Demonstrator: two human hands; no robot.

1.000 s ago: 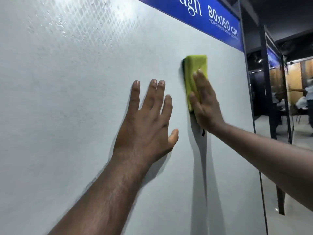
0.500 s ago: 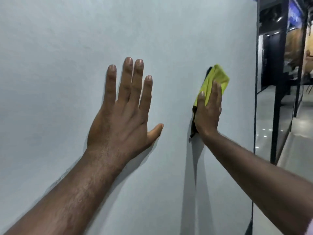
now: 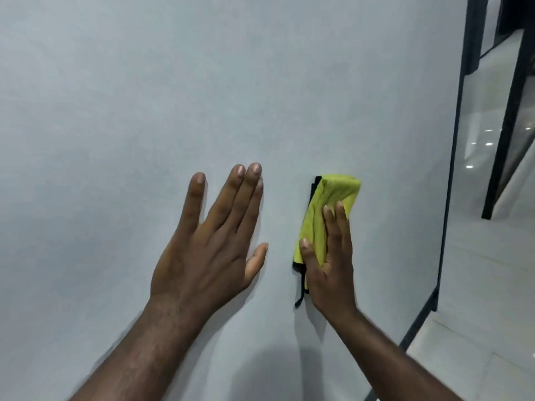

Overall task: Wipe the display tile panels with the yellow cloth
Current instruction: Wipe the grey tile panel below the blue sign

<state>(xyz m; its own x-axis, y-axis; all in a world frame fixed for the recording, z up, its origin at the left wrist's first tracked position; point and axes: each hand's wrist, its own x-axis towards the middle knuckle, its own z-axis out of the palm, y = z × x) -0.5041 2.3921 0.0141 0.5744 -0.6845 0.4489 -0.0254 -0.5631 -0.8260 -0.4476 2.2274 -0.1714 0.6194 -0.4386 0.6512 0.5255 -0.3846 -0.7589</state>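
Yellow cloth on tile panel

Along the right side of the view, a thin black metal edge strip runs from top to bottom, leaning slightly, and ends in an angled black foot on the ground. Beyond it lies a pale grey glossy tiled floor with faint joint lines. Farther back the floor is shinier and mirrors a few small white light spots. A slanted black metal post stands on this floor, and the upper right corner is dark and in shadow.
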